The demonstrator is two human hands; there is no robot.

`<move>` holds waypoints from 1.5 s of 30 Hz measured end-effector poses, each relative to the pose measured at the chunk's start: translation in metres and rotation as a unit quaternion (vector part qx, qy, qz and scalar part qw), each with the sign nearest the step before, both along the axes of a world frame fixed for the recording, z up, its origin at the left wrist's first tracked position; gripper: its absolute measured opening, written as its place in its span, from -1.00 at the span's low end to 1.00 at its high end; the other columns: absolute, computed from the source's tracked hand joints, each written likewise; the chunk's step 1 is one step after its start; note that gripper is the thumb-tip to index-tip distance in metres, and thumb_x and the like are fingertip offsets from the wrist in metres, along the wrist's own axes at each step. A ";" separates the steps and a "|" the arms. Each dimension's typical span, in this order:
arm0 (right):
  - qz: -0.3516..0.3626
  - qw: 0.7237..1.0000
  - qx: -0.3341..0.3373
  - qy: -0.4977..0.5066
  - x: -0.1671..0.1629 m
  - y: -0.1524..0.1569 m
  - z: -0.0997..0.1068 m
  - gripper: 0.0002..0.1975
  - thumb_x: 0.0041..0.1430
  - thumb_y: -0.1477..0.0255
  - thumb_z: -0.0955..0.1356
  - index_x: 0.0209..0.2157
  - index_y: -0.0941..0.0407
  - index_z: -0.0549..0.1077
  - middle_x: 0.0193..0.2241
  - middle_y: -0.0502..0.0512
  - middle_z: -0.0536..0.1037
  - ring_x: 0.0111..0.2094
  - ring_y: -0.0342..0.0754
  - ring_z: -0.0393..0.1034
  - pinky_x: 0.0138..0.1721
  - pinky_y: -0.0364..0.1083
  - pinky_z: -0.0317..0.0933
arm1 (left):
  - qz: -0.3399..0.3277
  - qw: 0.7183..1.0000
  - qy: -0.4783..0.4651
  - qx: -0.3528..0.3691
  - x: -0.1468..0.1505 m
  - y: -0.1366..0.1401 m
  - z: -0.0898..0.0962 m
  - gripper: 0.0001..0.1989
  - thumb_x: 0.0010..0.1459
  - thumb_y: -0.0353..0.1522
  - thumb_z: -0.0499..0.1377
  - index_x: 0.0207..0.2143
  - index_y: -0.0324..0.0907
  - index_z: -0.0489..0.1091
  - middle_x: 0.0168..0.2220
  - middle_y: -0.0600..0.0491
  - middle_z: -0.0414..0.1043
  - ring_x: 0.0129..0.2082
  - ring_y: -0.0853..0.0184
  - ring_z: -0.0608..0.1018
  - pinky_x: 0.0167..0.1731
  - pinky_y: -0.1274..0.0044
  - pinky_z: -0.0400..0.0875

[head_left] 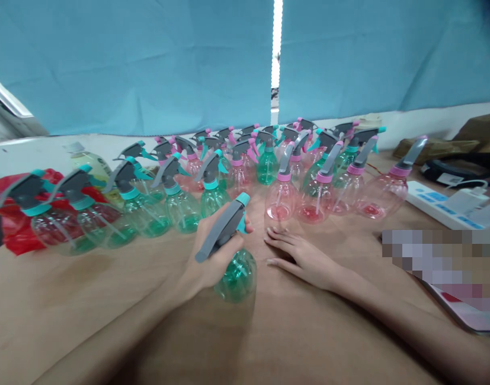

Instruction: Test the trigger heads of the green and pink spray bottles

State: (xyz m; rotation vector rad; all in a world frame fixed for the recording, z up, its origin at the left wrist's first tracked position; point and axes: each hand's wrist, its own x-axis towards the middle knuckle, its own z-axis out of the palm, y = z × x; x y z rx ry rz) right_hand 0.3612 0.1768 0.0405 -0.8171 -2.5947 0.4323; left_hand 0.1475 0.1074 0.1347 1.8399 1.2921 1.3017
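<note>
My left hand (213, 256) is wrapped round the neck of a green spray bottle (237, 278), its grey and teal trigger head rising above my fingers. The bottle stands near the middle of the table, in front of the others. My right hand (305, 254) lies flat on the table to the right of it, fingers stretched out and holding nothing. Just beyond those fingertips is a pink spray bottle (280, 200). A row of green spray bottles (183, 211) runs off to the left, and pink ones (315, 200) stand on the right.
More green and pink bottles crowd the back by the wall. A red plastic bag (20, 235) lies at far left, near a pale yellow bottle (90, 163). At right are a white power strip (433, 206), a dark ring-shaped item (457, 168) and a partly pixelated flat object (473, 315).
</note>
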 end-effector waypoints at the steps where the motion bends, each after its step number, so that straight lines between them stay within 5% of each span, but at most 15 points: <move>1: 0.000 1.000 0.001 0.001 0.000 0.000 0.000 -0.37 0.27 0.05 0.17 0.21 0.16 0.23 0.24 0.19 0.20 0.28 0.10 0.01 0.26 0.16 -0.04 | 0.000 1.000 -0.002 -0.001 0.000 0.000 0.000 -0.84 0.01 -0.41 0.09 -0.31 -0.13 0.38 -0.33 0.06 0.44 -0.29 0.25 0.51 -0.26 0.41 0.35; 10: 0.000 1.000 -0.004 0.024 0.000 0.000 -0.001 -0.41 0.25 0.06 0.21 0.20 0.10 0.25 0.23 0.17 0.23 0.27 0.12 0.03 0.25 0.19 -0.02 | -0.004 1.000 0.016 -0.014 0.000 0.000 0.003 -0.78 0.03 -0.42 0.09 -0.23 -0.12 0.39 -0.30 0.05 0.45 -0.34 0.28 0.50 -0.30 0.45 0.37; 20: 0.005 0.999 -0.009 0.030 0.001 0.001 -0.001 -0.42 0.25 0.07 0.21 0.20 0.08 0.25 0.23 0.17 0.22 0.26 0.12 0.05 0.24 0.20 -0.02 | 0.023 0.999 0.023 -0.041 0.004 -0.004 0.008 -0.75 0.03 -0.39 0.11 -0.18 -0.12 0.35 -0.53 0.17 0.31 -0.59 0.40 0.31 -0.36 0.45 0.36; 37: 0.001 1.000 -0.004 0.013 0.001 0.001 -0.001 -0.40 0.26 0.05 0.19 0.20 0.10 0.25 0.23 0.17 0.22 0.26 0.09 0.05 0.25 0.17 -0.01 | 0.043 0.996 0.064 -0.035 0.008 -0.008 0.015 -0.61 0.03 -0.37 0.11 -0.04 -0.09 0.39 -0.58 0.16 0.31 -0.54 0.34 0.38 -0.53 0.51 0.19; 45: 0.004 1.000 -0.009 0.020 0.001 0.001 0.000 -0.40 0.25 0.06 0.20 0.20 0.10 0.25 0.23 0.17 0.21 0.26 0.11 0.05 0.24 0.18 0.00 | 0.024 0.998 0.052 -0.035 0.004 -0.006 0.010 -0.61 0.07 -0.39 0.10 -0.01 -0.03 0.36 -0.61 0.18 0.29 -0.47 0.29 0.46 -0.47 0.49 0.27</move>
